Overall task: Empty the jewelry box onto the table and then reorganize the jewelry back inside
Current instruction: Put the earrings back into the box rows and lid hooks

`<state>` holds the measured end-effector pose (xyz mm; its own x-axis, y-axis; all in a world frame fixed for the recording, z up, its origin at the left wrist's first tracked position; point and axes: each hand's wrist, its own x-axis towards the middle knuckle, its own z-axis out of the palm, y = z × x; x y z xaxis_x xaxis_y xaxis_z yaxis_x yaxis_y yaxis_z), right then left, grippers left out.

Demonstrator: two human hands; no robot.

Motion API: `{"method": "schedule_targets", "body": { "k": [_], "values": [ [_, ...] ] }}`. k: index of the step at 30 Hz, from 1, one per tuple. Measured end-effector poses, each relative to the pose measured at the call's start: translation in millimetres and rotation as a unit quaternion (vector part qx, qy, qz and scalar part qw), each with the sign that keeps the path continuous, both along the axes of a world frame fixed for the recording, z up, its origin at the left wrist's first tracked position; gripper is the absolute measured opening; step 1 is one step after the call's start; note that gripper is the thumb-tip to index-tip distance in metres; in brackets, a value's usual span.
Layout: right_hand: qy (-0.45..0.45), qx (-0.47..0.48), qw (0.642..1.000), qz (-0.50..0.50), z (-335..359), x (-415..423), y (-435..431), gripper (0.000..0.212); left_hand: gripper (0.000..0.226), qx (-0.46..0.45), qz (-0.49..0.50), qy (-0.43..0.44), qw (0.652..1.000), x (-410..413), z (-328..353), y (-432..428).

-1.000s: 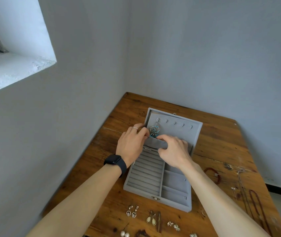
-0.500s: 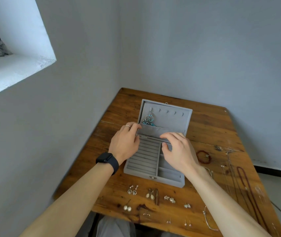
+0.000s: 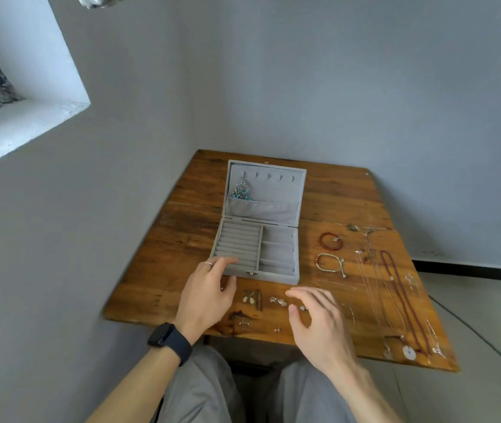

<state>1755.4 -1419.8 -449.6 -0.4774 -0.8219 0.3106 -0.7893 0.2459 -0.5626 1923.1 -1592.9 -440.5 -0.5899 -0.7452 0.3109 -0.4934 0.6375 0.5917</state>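
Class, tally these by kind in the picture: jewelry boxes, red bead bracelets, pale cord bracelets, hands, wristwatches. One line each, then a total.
Jewelry box: 1
Red bead bracelet: 1
Pale cord bracelet: 1
Hands: 2, left hand and right hand
Wristwatch: 1
Total: 6

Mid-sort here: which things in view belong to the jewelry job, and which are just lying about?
Job: jewelry box, turquoise pendant hung in its lid, red bead bracelet, cord bracelet, earrings, dark red necklace, thin chains, table.
Not the job: wristwatch, finger ring, window ledge, floor cable.
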Motion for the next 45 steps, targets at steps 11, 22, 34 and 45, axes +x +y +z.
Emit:
{"method": "schedule_targets", "body": {
  "k": [11,22,34,45],
  "values": [
    [-0.003,0.035,0.999,0.018,-18,21,11,0.025,0.032,0.058,0.11,-0.101,0.987,20,-19,8],
    [0.019,0.037,0.998,0.055,-1,42,-38,0.026,0.011,0.071,0.121,-0.1,0.985,31,-9,-1],
    [0.143,0.135,0.975,0.1,-5,57,-104,0.029,0.009,0.188,0.145,0.133,0.962,80,11,5],
    [0.084,0.094,0.983,0.13,3,50,-102,0.021,0.017,0.229,0.147,0.154,0.95,81,7,-7]
  ]
}}
